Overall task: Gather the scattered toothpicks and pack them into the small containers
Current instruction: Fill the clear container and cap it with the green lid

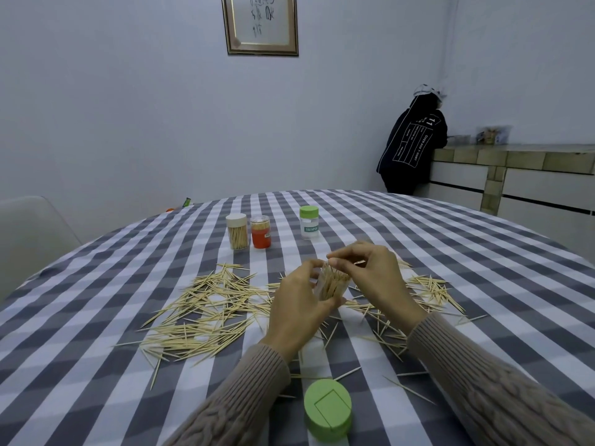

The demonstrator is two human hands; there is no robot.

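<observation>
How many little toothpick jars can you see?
4: cream-lidded jar, orange jar beside it, green-lidded jar farther right, and an open jar held in the left hand.

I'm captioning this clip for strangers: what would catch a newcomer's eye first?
Loose toothpicks lie strewn across the checked tablecloth. At the centre, the left hand grips a clear container packed with toothpicks while the right hand pinches more at its mouth. A green lid lies near the front edge; three capped jars stand behind.
</observation>
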